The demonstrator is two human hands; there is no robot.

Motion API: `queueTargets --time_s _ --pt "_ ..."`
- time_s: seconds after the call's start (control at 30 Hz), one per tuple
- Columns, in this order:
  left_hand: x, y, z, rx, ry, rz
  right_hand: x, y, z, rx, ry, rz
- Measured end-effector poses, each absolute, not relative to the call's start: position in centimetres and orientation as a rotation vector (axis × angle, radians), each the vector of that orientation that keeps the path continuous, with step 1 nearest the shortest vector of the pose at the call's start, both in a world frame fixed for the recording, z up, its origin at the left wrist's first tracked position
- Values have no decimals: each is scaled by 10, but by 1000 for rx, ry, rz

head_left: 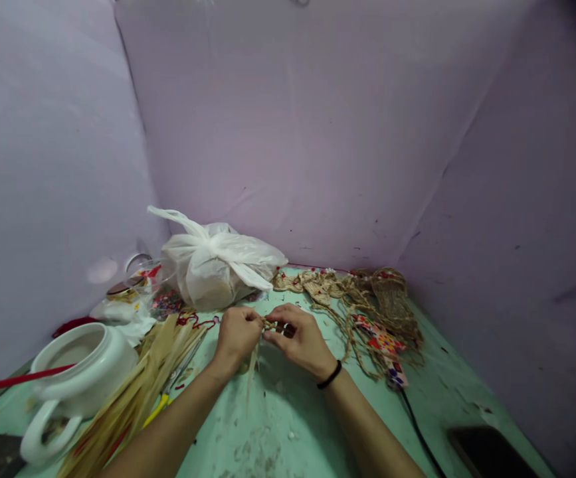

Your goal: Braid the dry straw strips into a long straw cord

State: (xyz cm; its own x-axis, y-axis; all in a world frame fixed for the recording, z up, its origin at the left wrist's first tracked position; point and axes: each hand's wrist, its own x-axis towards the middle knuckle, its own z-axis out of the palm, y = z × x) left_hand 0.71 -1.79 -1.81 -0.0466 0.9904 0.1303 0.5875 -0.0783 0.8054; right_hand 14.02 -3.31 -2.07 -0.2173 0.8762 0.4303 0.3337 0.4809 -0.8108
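Over the middle of the green tabletop, my left hand pinches a small piece of braided straw, its fingers closed. My right hand, with a black band at the wrist, grips the other side of the braid between thumb and fingers. A pale loose strip hangs down below my left hand. Most of the braid is hidden by my fingers. Just left of my left forearm lies a bundle of dry flat leaf strips, with yellow-handled scissors beside it.
A white pot with a red stick stands at left. A tied white plastic bag sits at the back. Braided cord is heaped back right, near a patterned cloth piece and black cable. A dark phone-like object lies front right.
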Motion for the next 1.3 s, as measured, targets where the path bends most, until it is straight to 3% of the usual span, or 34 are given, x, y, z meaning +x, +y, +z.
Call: queueTargets --time_s 0.6,0.7,0.9,1.3 --pt "18 -27 -15 1661 1191 890 145 -28 -39 -1253 -1705 509" --pt "22 -26 -19 1581 1200 921 141 -26 -43 -1188 -1608 652" --pt "26 -19 -27 1495 1358 999 145 -22 -44 -1006 -1318 1302" --pt "41 14 -54 1622 1584 908 150 6 -59 -1140 -977 1231"
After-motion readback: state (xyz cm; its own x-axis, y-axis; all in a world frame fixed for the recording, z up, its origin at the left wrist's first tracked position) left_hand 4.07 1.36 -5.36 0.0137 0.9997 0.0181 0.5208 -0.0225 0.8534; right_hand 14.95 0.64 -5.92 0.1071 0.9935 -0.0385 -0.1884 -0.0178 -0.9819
